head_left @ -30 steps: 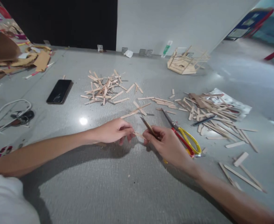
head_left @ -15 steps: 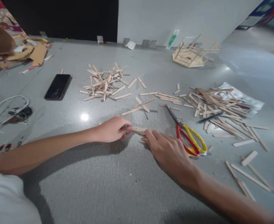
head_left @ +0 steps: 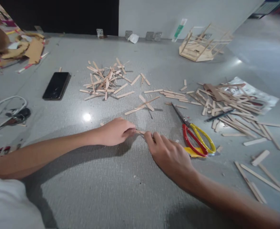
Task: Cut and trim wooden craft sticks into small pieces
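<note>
My left hand (head_left: 119,131) is closed on one end of a thin wooden craft stick (head_left: 140,132). The other end runs into the closed fingers of my right hand (head_left: 167,149). Only a short stretch of stick shows between the hands, so I cannot tell whether it is one stick or more. Just beyond them, crossed craft sticks (head_left: 143,106) lie on the grey table. Right of my right hand are scissors (head_left: 189,127) with one red and one yellow handle, their blades pointing away to the left. A yellow item (head_left: 194,152) is partly hidden beneath the handles.
A loose stick pile (head_left: 107,81) lies at centre back, a larger stick heap (head_left: 235,105) with a dark pen (head_left: 219,115) at right. At the back right stands a wooden stick frame (head_left: 201,47). A phone (head_left: 57,86), cables (head_left: 18,111) and cardboard (head_left: 35,51) are at left.
The stick between my hands has turned from its flat face to a narrower edge. My right hand's fingers have curled a little more. The whole view has shifted slightly.
</note>
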Demonstrator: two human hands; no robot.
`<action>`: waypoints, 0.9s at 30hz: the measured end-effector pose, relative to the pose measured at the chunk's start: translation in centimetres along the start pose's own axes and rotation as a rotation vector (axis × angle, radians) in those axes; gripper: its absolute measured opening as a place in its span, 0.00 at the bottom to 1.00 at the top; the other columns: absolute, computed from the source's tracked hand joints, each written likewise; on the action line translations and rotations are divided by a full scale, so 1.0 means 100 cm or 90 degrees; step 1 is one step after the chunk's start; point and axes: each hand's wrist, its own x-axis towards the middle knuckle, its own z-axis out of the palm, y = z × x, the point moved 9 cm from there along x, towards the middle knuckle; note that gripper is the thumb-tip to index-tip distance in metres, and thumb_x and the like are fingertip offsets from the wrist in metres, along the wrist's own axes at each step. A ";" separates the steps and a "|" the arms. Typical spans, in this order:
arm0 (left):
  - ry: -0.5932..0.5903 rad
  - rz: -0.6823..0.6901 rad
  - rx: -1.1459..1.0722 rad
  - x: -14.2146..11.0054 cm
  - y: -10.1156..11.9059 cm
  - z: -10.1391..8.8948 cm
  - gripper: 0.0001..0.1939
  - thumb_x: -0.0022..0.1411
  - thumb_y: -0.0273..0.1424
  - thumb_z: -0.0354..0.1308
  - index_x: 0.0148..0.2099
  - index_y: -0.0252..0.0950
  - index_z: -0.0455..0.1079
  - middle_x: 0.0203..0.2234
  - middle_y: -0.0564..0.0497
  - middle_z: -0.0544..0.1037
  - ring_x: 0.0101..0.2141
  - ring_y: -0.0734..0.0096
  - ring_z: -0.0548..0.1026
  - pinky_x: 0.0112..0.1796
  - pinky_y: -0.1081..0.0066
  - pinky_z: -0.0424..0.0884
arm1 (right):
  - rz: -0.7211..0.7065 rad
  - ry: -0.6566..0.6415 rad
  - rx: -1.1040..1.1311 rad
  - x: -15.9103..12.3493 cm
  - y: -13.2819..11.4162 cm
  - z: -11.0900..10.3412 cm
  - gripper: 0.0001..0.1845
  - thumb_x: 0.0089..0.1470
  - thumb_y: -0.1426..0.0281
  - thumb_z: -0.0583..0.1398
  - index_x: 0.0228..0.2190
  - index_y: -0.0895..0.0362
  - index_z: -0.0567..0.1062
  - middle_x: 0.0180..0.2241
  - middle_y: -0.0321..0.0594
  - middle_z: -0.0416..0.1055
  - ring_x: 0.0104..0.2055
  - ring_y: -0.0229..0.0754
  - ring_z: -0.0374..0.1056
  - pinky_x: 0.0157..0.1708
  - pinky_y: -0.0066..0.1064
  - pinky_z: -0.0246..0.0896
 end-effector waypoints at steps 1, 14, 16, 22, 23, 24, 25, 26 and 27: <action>-0.005 -0.001 0.003 0.000 0.000 0.001 0.20 0.71 0.29 0.46 0.24 0.36 0.55 0.16 0.57 0.61 0.18 0.78 0.58 0.26 0.71 0.51 | 0.003 -0.002 -0.004 0.000 0.000 0.000 0.17 0.61 0.84 0.49 0.37 0.58 0.75 0.24 0.38 0.70 0.24 0.39 0.64 0.23 0.34 0.47; -0.006 0.008 -0.011 0.001 0.003 -0.001 0.20 0.70 0.28 0.46 0.23 0.36 0.54 0.15 0.57 0.60 0.18 0.78 0.57 0.26 0.70 0.51 | 0.015 -0.056 0.036 0.004 -0.001 0.006 0.17 0.59 0.85 0.49 0.36 0.57 0.75 0.26 0.40 0.71 0.25 0.41 0.64 0.24 0.35 0.46; -0.004 0.013 -0.004 0.001 0.003 0.000 0.20 0.70 0.28 0.46 0.23 0.36 0.53 0.15 0.58 0.58 0.18 0.78 0.56 0.27 0.70 0.51 | 0.020 -0.052 0.032 0.004 -0.001 0.003 0.18 0.60 0.85 0.49 0.34 0.57 0.74 0.25 0.40 0.70 0.25 0.41 0.63 0.24 0.35 0.46; -0.001 0.027 0.019 0.000 0.005 0.000 0.18 0.70 0.27 0.46 0.25 0.37 0.52 0.15 0.58 0.56 0.18 0.78 0.56 0.26 0.70 0.49 | 0.016 -0.055 -0.009 0.009 0.000 0.001 0.18 0.59 0.86 0.48 0.28 0.57 0.72 0.23 0.41 0.68 0.23 0.41 0.63 0.22 0.34 0.45; -0.004 0.024 0.016 0.000 0.005 0.001 0.18 0.70 0.27 0.46 0.25 0.37 0.52 0.15 0.58 0.57 0.18 0.78 0.56 0.25 0.70 0.49 | 0.012 -0.062 -0.010 0.009 0.000 0.003 0.18 0.58 0.86 0.48 0.29 0.57 0.72 0.23 0.41 0.68 0.23 0.41 0.64 0.22 0.34 0.44; -0.008 0.019 0.011 0.000 0.005 0.001 0.18 0.70 0.27 0.47 0.25 0.37 0.53 0.15 0.58 0.57 0.17 0.78 0.56 0.25 0.70 0.49 | 0.009 -0.071 -0.006 0.009 0.000 0.005 0.18 0.58 0.86 0.48 0.30 0.58 0.73 0.23 0.41 0.68 0.23 0.41 0.63 0.22 0.34 0.43; -0.009 0.016 0.008 -0.001 0.005 0.001 0.18 0.70 0.27 0.47 0.25 0.37 0.53 0.15 0.58 0.57 0.17 0.78 0.55 0.25 0.70 0.49 | 0.010 -0.082 0.001 0.009 0.001 0.007 0.19 0.58 0.86 0.48 0.31 0.58 0.73 0.23 0.41 0.69 0.22 0.41 0.63 0.21 0.34 0.42; -0.009 0.015 0.006 -0.001 0.005 0.001 0.18 0.70 0.26 0.47 0.25 0.37 0.54 0.15 0.59 0.57 0.17 0.78 0.54 0.24 0.70 0.49 | 0.013 -0.094 0.009 0.009 0.002 0.010 0.19 0.58 0.86 0.47 0.31 0.57 0.73 0.22 0.42 0.69 0.22 0.40 0.62 0.21 0.34 0.41; -0.007 0.015 0.006 -0.002 0.005 0.002 0.18 0.70 0.26 0.47 0.25 0.36 0.55 0.15 0.59 0.57 0.17 0.78 0.54 0.24 0.70 0.48 | 0.019 -0.105 0.018 0.009 0.003 0.012 0.19 0.58 0.86 0.47 0.31 0.57 0.73 0.22 0.42 0.69 0.21 0.40 0.62 0.20 0.33 0.41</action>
